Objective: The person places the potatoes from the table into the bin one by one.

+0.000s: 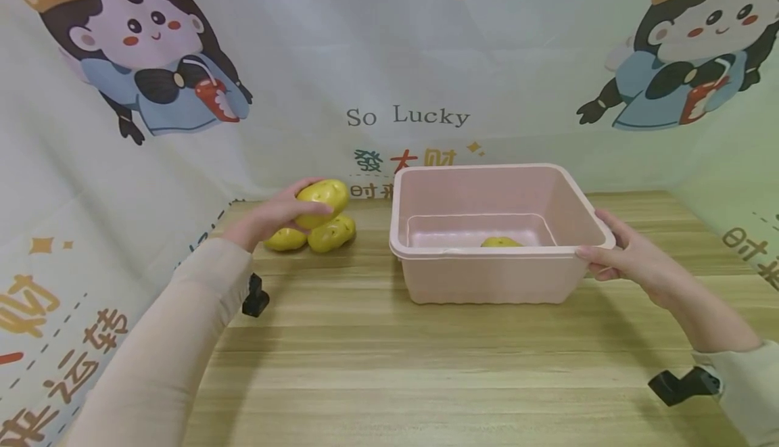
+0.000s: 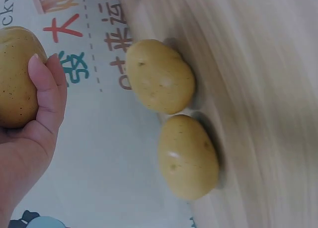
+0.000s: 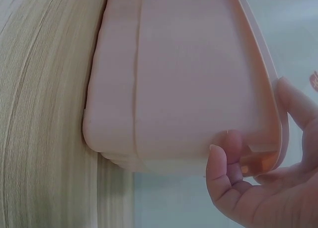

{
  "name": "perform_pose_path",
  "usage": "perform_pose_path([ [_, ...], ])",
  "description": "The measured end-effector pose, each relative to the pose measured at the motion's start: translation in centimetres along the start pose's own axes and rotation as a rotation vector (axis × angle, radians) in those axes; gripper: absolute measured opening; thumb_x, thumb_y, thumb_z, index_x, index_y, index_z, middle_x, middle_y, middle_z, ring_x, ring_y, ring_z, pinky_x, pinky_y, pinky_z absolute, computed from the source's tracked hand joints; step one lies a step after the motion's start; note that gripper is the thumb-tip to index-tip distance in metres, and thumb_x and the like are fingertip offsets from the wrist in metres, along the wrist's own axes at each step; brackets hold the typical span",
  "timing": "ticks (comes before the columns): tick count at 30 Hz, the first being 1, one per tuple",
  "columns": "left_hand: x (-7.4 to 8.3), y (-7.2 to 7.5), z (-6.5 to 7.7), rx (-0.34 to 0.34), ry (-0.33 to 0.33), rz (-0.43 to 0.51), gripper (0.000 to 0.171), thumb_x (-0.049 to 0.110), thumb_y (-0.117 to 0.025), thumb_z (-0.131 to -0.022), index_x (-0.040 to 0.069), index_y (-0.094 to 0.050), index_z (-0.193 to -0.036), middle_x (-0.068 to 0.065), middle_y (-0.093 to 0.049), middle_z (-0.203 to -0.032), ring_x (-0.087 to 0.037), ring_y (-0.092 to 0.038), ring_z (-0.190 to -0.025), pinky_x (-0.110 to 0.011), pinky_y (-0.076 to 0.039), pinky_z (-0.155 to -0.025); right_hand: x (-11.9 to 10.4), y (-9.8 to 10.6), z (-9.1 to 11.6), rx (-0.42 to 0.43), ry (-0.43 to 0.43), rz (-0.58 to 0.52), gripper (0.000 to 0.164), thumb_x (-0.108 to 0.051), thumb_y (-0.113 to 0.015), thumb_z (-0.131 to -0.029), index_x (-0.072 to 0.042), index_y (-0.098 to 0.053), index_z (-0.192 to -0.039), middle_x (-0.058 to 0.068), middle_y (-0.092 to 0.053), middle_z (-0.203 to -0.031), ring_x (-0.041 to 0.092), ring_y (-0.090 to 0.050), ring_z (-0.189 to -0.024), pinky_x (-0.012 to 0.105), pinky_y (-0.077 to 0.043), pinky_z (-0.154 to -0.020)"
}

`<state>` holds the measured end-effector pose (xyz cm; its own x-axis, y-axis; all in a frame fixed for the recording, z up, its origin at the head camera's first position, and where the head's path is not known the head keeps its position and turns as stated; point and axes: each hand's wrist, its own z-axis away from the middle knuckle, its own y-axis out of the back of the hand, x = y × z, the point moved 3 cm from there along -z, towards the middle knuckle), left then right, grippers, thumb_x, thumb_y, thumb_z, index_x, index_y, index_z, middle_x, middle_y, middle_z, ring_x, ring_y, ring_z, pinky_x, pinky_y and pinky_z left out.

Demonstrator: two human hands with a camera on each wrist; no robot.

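Yellow potato [image 1: 322,195] in the left hand [image 1: 285,207]: fingers and thumb curl round it and hold it above the table [image 1: 426,379], left of the bin [image 1: 487,278]. Two other potatoes, the left one [image 1: 286,239] and the right one [image 1: 333,233], lie on the table below that hand, just beside each other; whether they touch is hard to tell. The left wrist view shows the held one clear of both.

The right hand [image 1: 629,255] grips the bin's rim at its right end, with fingertips bent in under the edge. Pink and open-topped, the bin stands upright on the table. Inside shows one more potato [image 1: 501,241], partly hidden by the front rim.

Both arms wear pale sleeves [image 1: 182,312], with a black mount [image 1: 255,296] near the left wrist. Behind hangs a white cloth [image 1: 316,48] printed with cartoon figures and "So Lucky".
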<state>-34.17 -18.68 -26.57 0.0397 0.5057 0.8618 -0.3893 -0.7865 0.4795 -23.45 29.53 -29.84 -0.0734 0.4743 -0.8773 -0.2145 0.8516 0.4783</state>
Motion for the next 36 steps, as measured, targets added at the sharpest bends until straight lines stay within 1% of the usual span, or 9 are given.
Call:
perform_pose_path([
  [2,0.4,0.0,-0.1,-0.006,0.002,-0.002,0.075,0.029,-0.061,-0.084,0.021,-0.019,-0.146,-0.018,-0.034,-0.135,-0.032,-0.042,-0.114,-0.049,-0.044,-0.090,0.0,-0.1,0.0,-0.001,-0.003,0.003,0.081,-0.022,-0.053,-0.093,-0.006,0.006,-0.146,0.017,-0.041,-0.118,0.006,-0.058,-0.078,0.026,-0.052,-0.069],
  [4,0.8,0.0,-0.2,-0.010,0.004,-0.003,0.075,0.030,-0.062,-0.084,0.022,-0.020,-0.145,-0.017,-0.034,-0.135,-0.032,-0.042,-0.114,-0.047,-0.044,-0.088,0.0,-0.1,0.0,0.000,-0.007,0.003,0.081,-0.023,-0.053,-0.093,-0.006,0.006,-0.146,0.020,-0.040,-0.120,0.006,-0.058,-0.078,0.026,-0.052,-0.069],
  [10,1.9,0.1,-0.6,-0.005,-0.018,-0.011,0.073,0.029,-0.062,-0.084,0.022,-0.021,-0.144,-0.015,-0.036,-0.133,-0.031,-0.043,-0.113,-0.045,-0.046,-0.084,0.0,-0.1,0.1,0.002,-0.007,0.005,0.081,-0.022,-0.053,-0.093,-0.006,0.006,-0.146,0.017,-0.041,-0.117,0.006,-0.058,-0.078,0.027,-0.052,-0.069],
  [16,2.5,-0.1,-1.0,0.001,-0.040,0.009,0.069,0.030,-0.061,-0.085,0.023,-0.025,-0.143,-0.013,-0.039,-0.131,-0.029,-0.043,-0.111,-0.038,-0.047,-0.079,0.0,-0.1,0.1,0.004,-0.005,0.004,0.082,-0.022,-0.053,-0.092,-0.006,0.006,-0.146,0.017,-0.042,-0.116,0.006,-0.058,-0.078,0.027,-0.052,-0.069],
  [24,3.7,-0.5,-1.5,-0.012,-0.046,0.048,0.070,0.025,-0.061,-0.084,0.021,-0.024,-0.144,-0.014,-0.038,-0.130,-0.026,-0.044,-0.106,-0.037,-0.047,-0.078,0.1,-0.2,0.1,0.005,-0.005,-0.005,0.082,-0.022,-0.053,-0.092,-0.005,0.007,-0.146,0.019,-0.041,-0.117,0.007,-0.058,-0.078,0.026,-0.052,-0.069],
  [27,4.2,-0.6,-1.7,-0.023,-0.052,0.048,0.069,0.024,-0.060,-0.085,0.022,-0.025,-0.144,-0.014,-0.037,-0.130,-0.027,-0.043,-0.107,-0.037,-0.047,-0.079,0.1,-0.2,0.1,0.004,-0.002,-0.006,0.082,-0.022,-0.053,-0.093,-0.006,0.007,-0.146,0.023,-0.038,-0.122,0.006,-0.058,-0.078,0.026,-0.052,-0.069],
  [30,4.7,-0.6,-2.0,-0.025,-0.049,0.043,0.069,0.024,-0.061,-0.084,0.024,-0.026,-0.143,-0.012,-0.037,-0.130,-0.027,-0.043,-0.109,-0.040,-0.045,-0.082,0.1,-0.3,0.2,0.002,0.001,-0.010,0.081,-0.022,-0.052,-0.093,-0.006,0.007,-0.146,0.025,-0.035,-0.126,0.005,-0.058,-0.079,0.026,-0.051,-0.069],
  [33,5.3,-0.8,-2.2,-0.025,-0.046,0.036,0.070,0.026,-0.062,-0.084,0.026,-0.025,-0.144,-0.012,-0.037,-0.132,-0.028,-0.043,-0.111,-0.041,-0.044,-0.086,0.1,-0.3,0.2,0.005,0.002,-0.007,0.081,-0.022,-0.052,-0.093,-0.006,0.007,-0.146,0.024,-0.036,-0.125,0.006,-0.058,-0.079,0.026,-0.051,-0.069],
  [36,6.0,-0.9,-2.3,-0.020,-0.045,0.034,0.071,0.027,-0.062,-0.084,0.027,-0.024,-0.144,-0.011,-0.036,-0.132,-0.027,-0.043,-0.111,-0.038,-0.045,-0.084,0.0,-0.2,0.1,0.007,0.008,-0.002,0.081,-0.022,-0.052,-0.093,-0.006,0.007,-0.146,0.023,-0.037,-0.123,0.007,-0.058,-0.078,0.026,-0.051,-0.069],
])
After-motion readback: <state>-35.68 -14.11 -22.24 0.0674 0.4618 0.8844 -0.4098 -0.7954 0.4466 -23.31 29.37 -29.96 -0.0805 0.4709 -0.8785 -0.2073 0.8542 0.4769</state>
